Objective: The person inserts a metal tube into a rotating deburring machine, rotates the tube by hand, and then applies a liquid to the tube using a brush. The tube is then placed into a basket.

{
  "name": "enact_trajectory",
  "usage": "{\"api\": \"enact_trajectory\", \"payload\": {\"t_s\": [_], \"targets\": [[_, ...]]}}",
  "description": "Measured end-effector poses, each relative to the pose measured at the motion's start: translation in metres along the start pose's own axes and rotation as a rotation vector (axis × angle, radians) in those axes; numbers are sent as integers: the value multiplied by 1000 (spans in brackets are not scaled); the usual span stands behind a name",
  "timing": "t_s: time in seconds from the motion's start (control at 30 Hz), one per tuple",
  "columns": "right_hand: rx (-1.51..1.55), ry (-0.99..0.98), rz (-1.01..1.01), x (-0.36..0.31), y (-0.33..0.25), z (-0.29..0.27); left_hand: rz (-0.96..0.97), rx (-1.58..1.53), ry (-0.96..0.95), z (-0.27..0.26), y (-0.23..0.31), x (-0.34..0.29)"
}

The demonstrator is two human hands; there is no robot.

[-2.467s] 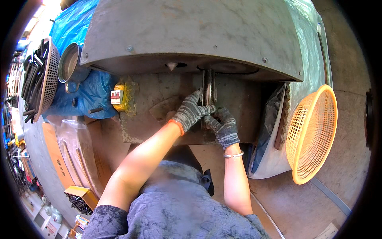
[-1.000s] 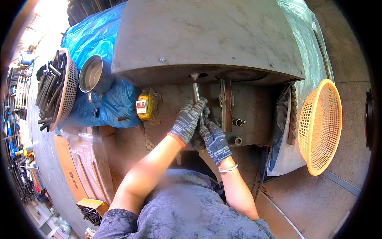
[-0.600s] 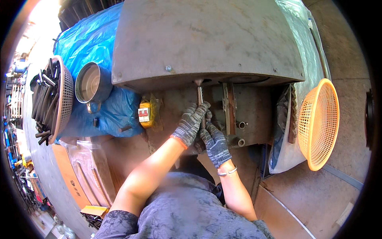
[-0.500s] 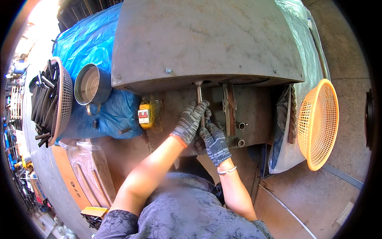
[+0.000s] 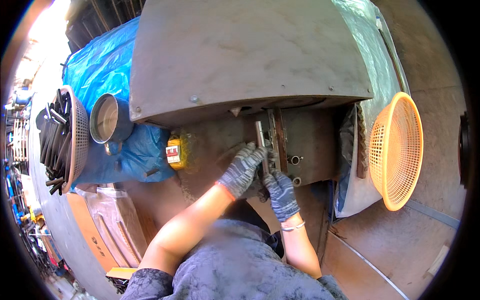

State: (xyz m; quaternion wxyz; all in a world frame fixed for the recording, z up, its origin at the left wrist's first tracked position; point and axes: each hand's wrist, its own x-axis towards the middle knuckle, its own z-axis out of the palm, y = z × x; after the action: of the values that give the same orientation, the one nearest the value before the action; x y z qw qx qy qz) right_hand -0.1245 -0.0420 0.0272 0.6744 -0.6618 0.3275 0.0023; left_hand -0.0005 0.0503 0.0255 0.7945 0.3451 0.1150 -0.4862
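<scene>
A short shiny metal tube (image 5: 259, 133) stands slanted between my hands, its far end pointing up toward the machine. My left hand (image 5: 243, 169), in a grey knit glove, is closed around its middle. Lower down, the gloved fingers of my right hand (image 5: 282, 196) grip its near end. Beyond the tube, a pointed metal cone (image 5: 235, 111) sticks out under the front edge of a big grey metal cover (image 5: 250, 55); tube and cone are apart. Just right of the tube runs a rusty upright metal bar (image 5: 280, 142).
At left, a basket (image 5: 80, 132) full of dark tubes and a metal mug (image 5: 113, 120) stand by blue plastic sheeting (image 5: 120, 55). A yellow object (image 5: 177, 154) lies nearer. An orange basket (image 5: 400, 150) is at right. Small metal fittings (image 5: 296, 160) project beside the bar.
The tube's far end has come away from the cone under the cover and moved toward me and slightly right. Both hands still hold it; the view has shifted a little.
</scene>
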Motion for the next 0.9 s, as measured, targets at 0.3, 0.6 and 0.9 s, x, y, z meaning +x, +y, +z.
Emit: {"api": "enact_trajectory", "payload": {"t_s": [0.3,0.6,0.9], "targets": [[-289,320,-226,18,-29,-46,-25,200,103,79,-24,59],[-197,245,-126,37,-25,-60,22,124,120,80,-27,71],[-40,212,-155,55,-33,-57,45,112,145,77,-17,84]]}}
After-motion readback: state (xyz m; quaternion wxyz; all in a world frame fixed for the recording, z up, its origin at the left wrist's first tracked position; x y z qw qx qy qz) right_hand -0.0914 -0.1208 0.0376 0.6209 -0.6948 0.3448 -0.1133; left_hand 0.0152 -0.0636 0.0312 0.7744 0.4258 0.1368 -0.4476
